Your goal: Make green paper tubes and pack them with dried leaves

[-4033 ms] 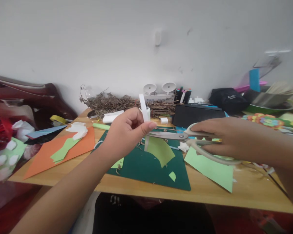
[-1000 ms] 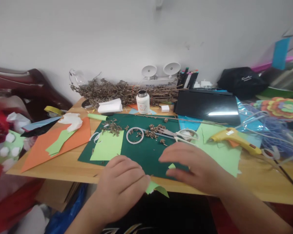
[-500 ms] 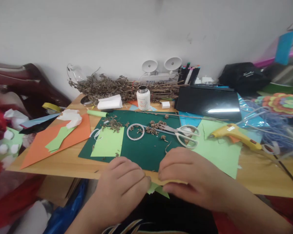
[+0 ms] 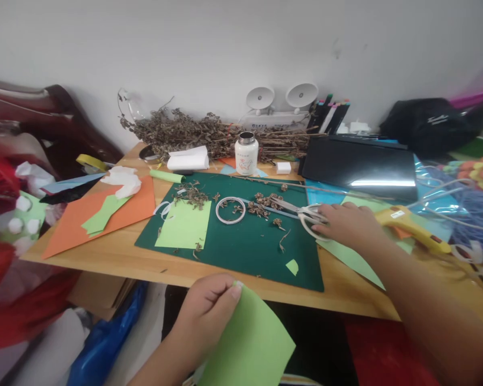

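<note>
My left hand (image 4: 209,308) pinches the corner of a light green sheet of paper (image 4: 253,343), which hangs over my lap in front of the table edge. Farther right, my right hand (image 4: 346,222) has its thumb and fingers closed around the handles of white-handled scissors (image 4: 290,206). The scissors still lie low over the right side of the green cutting mat (image 4: 245,246), blades pointing left. Between my hands, a small torn scrap of green paper (image 4: 292,267) rests on the mat. Beside the blades are dried flower heads (image 4: 261,205) and a roll of tape (image 4: 230,210).
A yellow glue gun (image 4: 414,228) with a cord lies at the right. Behind the mat stand a white bottle (image 4: 247,155) and a bundle of dried stems (image 4: 177,136). A black glossy panel (image 4: 358,166) occupies the back right. Orange paper (image 4: 100,220) covers the left side.
My right hand has left the paper and moved up and right to the scissors. The left hand keeps the green sheet, now hanging unfolded. A torn green scrap now lies on the mat.
</note>
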### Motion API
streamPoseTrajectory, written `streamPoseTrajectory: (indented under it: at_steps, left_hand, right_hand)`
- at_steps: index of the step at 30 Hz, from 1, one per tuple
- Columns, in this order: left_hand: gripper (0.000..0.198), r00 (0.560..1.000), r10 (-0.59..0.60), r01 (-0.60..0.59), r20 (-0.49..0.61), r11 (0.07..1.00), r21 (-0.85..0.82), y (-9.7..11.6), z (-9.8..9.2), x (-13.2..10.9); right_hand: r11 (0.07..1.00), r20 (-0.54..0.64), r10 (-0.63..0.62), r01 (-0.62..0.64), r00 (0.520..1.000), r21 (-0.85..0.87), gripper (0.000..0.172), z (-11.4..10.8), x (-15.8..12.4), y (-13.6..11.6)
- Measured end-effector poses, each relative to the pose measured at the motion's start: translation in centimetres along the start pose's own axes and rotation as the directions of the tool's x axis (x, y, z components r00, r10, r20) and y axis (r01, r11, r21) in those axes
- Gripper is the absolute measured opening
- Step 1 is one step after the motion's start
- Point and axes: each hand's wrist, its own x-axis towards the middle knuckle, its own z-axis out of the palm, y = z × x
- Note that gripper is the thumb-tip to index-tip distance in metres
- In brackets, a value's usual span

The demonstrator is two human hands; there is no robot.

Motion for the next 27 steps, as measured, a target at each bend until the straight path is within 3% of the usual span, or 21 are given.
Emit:
streamPoseTrajectory:
  at_steps: [5,8,10,13,15,17,24,27]
  left_hand:
    - [0.032,0.990,0.138,-0.144,0.041,0.965,0.220,0.2,0.0,0.0]
    - [0.030,0.978,0.201,-0.209,0.060,0.931,0.300,-0.4,0.1,-0.1]
    - [0.030,0.983,0.182,-0.183,0.036,0.927,0.329,-0.8,0.1,-0.2]
    - [0.030,0.994,0.110,-0.104,0.005,0.927,0.360,-1.2,-0.2,-0.1]
    - [0.030,0.997,0.076,-0.066,-0.013,0.925,0.375,-1.4,-0.4,0.0]
    - [0.030,0.998,0.058,-0.044,-0.027,0.925,0.377,-1.6,-0.6,0.2]
    - [0.031,0.999,0.038,-0.022,-0.037,0.931,0.363,-2.1,-0.7,0.4]
    - [0.031,0.998,0.033,-0.015,-0.046,0.934,0.356,-2.2,-0.7,0.4]
  right_hand:
    - [0.985,0.019,-0.151,0.152,0.988,-0.087,0.040,-0.4,0.9,-0.2]
    - [0.981,0.002,-0.180,0.180,0.984,-0.079,0.036,-0.5,0.8,0.1]
    - [0.990,-0.041,-0.138,0.137,0.990,-0.033,0.035,-0.9,0.3,0.3]
    - [0.998,-0.093,0.046,-0.042,0.995,0.045,0.034,-2.3,-0.9,0.7]
    - [0.975,-0.101,0.191,-0.177,0.976,0.131,0.032,-3.2,-1.5,0.8]
    - [0.941,-0.087,0.258,-0.230,0.962,0.247,0.029,-3.8,-1.8,1.1]
    - [0.868,-0.020,0.237,-0.202,0.971,0.454,0.026,-4.2,-2.1,1.9]
    - [0.786,-0.036,0.126,-0.078,0.991,0.613,0.025,-4.7,-3.9,0.5]
